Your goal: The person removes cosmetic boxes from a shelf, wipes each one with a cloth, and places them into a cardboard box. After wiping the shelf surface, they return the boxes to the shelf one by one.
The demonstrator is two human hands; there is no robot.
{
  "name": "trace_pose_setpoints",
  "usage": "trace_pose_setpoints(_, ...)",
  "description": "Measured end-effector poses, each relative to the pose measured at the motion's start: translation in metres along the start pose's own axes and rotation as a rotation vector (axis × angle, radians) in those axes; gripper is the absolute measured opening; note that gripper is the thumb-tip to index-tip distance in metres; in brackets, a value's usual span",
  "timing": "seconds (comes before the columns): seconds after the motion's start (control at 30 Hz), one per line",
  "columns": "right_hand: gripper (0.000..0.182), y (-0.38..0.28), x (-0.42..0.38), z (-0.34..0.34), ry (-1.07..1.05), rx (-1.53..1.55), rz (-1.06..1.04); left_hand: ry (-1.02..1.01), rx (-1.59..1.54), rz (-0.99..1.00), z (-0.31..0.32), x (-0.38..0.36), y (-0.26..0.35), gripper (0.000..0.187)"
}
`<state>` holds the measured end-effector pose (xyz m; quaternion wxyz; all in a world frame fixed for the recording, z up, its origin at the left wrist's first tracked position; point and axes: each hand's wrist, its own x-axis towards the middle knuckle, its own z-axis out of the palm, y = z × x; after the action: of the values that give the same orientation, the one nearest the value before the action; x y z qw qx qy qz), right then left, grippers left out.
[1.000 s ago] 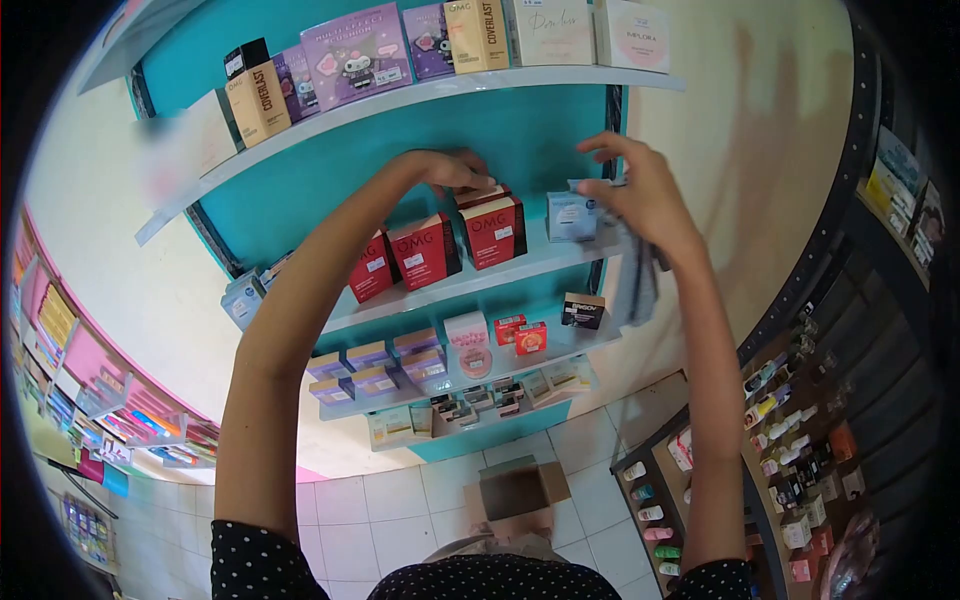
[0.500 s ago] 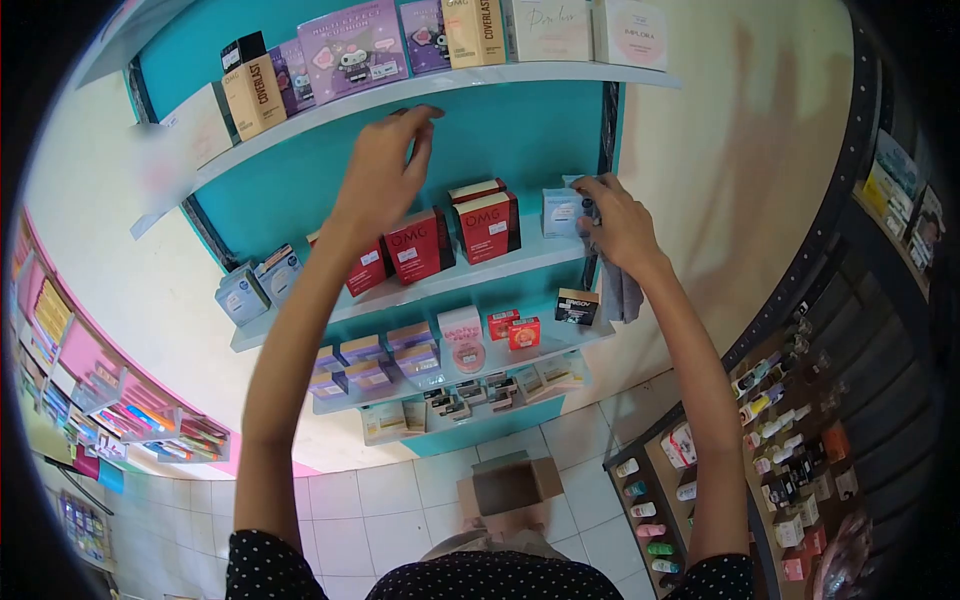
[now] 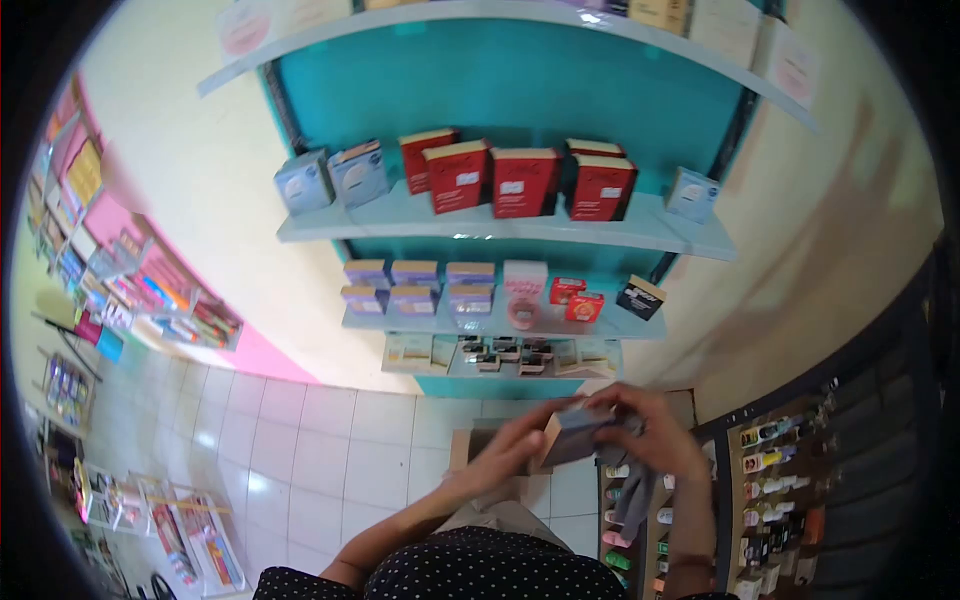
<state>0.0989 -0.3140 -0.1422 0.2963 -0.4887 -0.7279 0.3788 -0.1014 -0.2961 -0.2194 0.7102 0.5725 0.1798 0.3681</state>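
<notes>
Small grey-blue box (image 3: 572,432) is held low in front of the body, between both hands, above the tiled floor (image 3: 330,450) and just over an open cardboard carton (image 3: 470,447) that is mostly hidden behind the hands. The left hand (image 3: 510,450) is brought in from the lower left, forearm angled up and to the right, and its fingers are laid together along the near left edge of the box. The right hand (image 3: 650,440) is curled over the box from the right, wrist bent, with its fingers clamped on the far end; a grey cloth (image 3: 632,500) is seen hanging down below this hand, though how it is gripped cannot be told. Both elbows are drawn in close to the dotted dark sleeves (image 3: 480,575).

Well above the hands, a teal wall shelf (image 3: 480,222) is stocked with red boxes (image 3: 522,182) and pale blue boxes (image 3: 330,178). On the shelf beneath, lilac boxes (image 3: 415,285) are stacked. A dark rack of small bottles (image 3: 790,480) is seen at the right.
</notes>
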Motion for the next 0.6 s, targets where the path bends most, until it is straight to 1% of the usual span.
trace_pose_setpoints(0.03, 0.027, 0.007, -0.001, 0.011, -0.030, 0.003, -0.004, 0.020, -0.004, -0.028, 0.009, -0.004, -0.006, 0.061)
trace_pose_setpoints(0.07, 0.026, 0.014, -0.004, 0.022, -0.018, 0.144, 0.047, 0.048, -0.015, -0.032, 0.012, -0.008, -0.010, 0.061)
trace_pose_setpoints(0.1, 0.025, 0.021, -0.006, 0.030, 0.001, 0.284, 0.107, 0.110, -0.127, -0.177, 0.015, -0.010, -0.013, 0.060)
trace_pose_setpoints(0.13, 0.023, 0.027, -0.007, 0.035, 0.056, 0.330, 0.097, 0.159, -0.240, -0.321, 0.016, -0.011, -0.016, 0.059)
trace_pose_setpoints(0.17, 0.023, 0.028, -0.008, 0.035, 0.052, 0.328, 0.110, 0.160, -0.252, -0.327, 0.017, -0.010, -0.017, 0.059)
trace_pose_setpoints(0.23, 0.023, 0.030, -0.009, 0.032, 0.451, 0.630, 0.211, 0.149, -0.453, -0.256, 0.019, -0.006, -0.021, 0.066)
trace_pose_setpoints(0.27, 0.023, 0.038, -0.008, 0.033, 0.465, 0.623, 0.225, 0.168, -0.429, -0.235, 0.022, -0.003, -0.028, 0.067)
trace_pose_setpoints(0.3, 0.023, 0.049, -0.006, 0.036, 0.705, 0.615, 0.163, 0.152, -0.439, -0.247, 0.027, -0.001, -0.030, 0.067)
trace_pose_setpoints(0.33, 0.022, 0.051, -0.007, 0.039, 0.946, 0.598, 0.095, 0.191, -0.413, -0.204, 0.031, 0.001, -0.033, 0.066)
trace_pose_setpoints(0.37, 0.022, 0.047, -0.008, 0.047, 0.966, 0.589, 0.104, 0.230, -0.387, -0.161, 0.035, 0.004, -0.034, 0.065)
trace_pose_setpoints(0.43, 0.020, 0.025, 0.000, 0.074, 1.082, 0.200, -0.072, 0.200, -0.364, -0.157, 0.046, 0.006, -0.032, 0.063)
trace_pose_setpoints(0.5, 0.024, 0.013, -0.002, 0.100, 0.953, 0.041, -0.189, 0.419, -0.355, -0.212, 0.055, 0.006, -0.034, 0.062)
trace_pose_setpoints(0.53, 0.024, 0.013, -0.007, 0.110, 0.962, 0.037, -0.188, 0.409, -0.353, -0.214, 0.056, 0.008, -0.031, 0.062)
trace_pose_setpoints(0.6, 0.030, 0.021, -0.016, 0.126, 0.889, -0.145, -0.299, 0.335, -0.355, -0.019, 0.051, 0.012, -0.023, 0.062)
